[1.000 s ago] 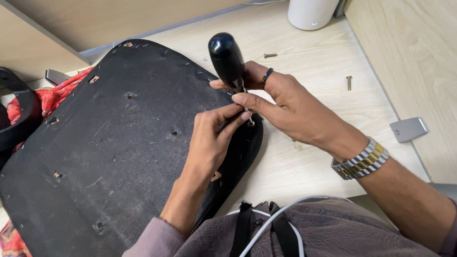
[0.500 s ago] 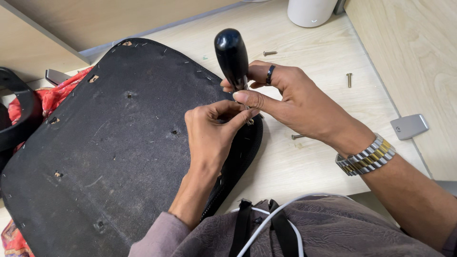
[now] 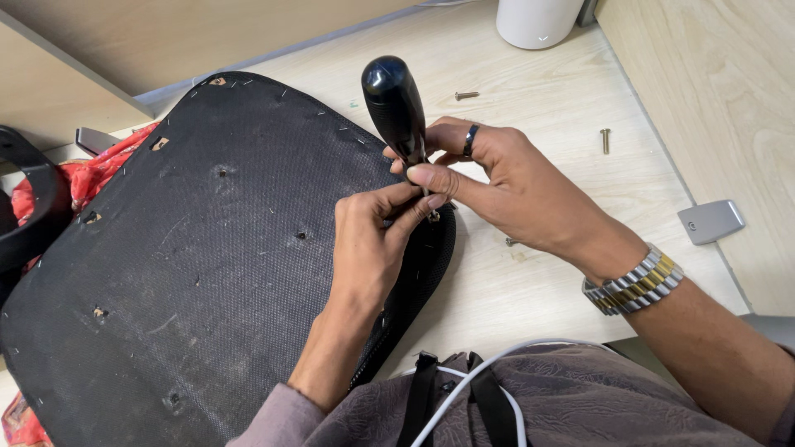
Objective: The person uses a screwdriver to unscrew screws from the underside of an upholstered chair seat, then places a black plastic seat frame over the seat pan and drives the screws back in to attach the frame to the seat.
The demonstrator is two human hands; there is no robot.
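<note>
A large black fabric-covered seat panel lies upside down on the wooden floor, with several small holes in its underside. A black-handled screwdriver stands nearly upright at the panel's right edge. My right hand, wearing a dark ring and a metal wristwatch, grips the screwdriver low on the handle and shaft. My left hand pinches the shaft's tip area against the panel edge; the tip itself is hidden by my fingers.
Loose screws lie on the floor: one behind the screwdriver, one to the right. A grey metal bracket sits at the right, a white cylinder at the top, red cloth and a black curved part at the left.
The screwdriver handle has tilted more upright and shifted slightly right. Both hands stay clasped around its lower end at the panel's edge.
</note>
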